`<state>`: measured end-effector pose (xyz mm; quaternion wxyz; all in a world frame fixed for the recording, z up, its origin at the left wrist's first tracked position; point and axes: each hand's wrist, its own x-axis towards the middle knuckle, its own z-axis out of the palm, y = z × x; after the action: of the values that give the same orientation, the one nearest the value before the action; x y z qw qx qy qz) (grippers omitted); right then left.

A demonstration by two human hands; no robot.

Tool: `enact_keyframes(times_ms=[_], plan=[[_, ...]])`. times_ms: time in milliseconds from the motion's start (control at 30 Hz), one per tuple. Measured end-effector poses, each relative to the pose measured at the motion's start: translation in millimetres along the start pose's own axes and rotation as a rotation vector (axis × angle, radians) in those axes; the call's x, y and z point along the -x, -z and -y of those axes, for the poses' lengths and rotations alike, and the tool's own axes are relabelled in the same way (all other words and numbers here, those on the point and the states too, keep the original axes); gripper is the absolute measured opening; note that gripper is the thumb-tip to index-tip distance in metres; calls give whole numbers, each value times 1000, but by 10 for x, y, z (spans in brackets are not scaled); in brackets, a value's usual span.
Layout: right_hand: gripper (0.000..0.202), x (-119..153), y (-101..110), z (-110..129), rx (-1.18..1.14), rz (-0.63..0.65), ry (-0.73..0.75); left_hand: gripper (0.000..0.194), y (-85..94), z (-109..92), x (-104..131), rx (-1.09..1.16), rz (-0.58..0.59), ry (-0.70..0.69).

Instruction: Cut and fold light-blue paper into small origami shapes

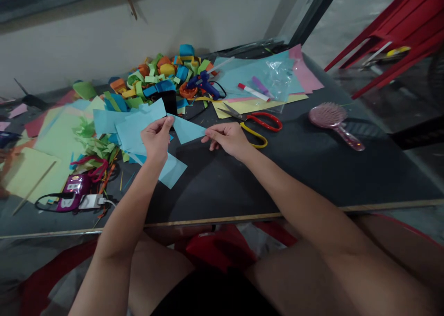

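Observation:
A light blue paper piece (187, 129), triangular in outline, is stretched between my two hands above the dark table (222, 182). My left hand (157, 135) pinches its upper left corner between thumb and finger. At its right tip, my right hand (227, 138) pinches the paper, with the other fingers curled loosely below. More light blue sheets (133, 131) lie beside and behind my left hand, and one blue piece (172, 171) rests below it. Scissors (255, 118) with red and yellow handles lie just behind my right hand.
Behind are folded colored paper pieces (163, 73), a blue glue gun (204, 82), markers (255, 92) and flat sheets (249, 75). A pink hairbrush (335, 121) lies right. A purple device (74, 191) with cables and a stick (34, 186) lie left. A red chair (395, 29) stands beyond.

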<state>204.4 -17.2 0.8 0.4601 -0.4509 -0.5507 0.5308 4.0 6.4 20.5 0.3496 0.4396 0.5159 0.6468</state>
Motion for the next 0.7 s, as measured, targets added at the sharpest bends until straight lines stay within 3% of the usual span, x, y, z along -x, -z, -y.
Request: enact_keyframes(times_ms=[233,300,433,500,567,700], plan=[[36,12,-8,-49,114,12,61,24,16,5,-25,-66,-11,-42],[34,6,-6,-48,102,-7,57,29,40,-9,-38,-93,90,-55],[35,-13,16,-24,70,-74,54,44,85,-26,-5,-213,478,-24],[36,-15,30,-12,89,-75,72,43,94,-18,33,-286,619,-32],[37,-12,36,-4,111,-63,80,40,91,-6,66,-363,666,-59],[40,-3,16,16,96,-56,60,41,62,7,103,-413,613,18]])
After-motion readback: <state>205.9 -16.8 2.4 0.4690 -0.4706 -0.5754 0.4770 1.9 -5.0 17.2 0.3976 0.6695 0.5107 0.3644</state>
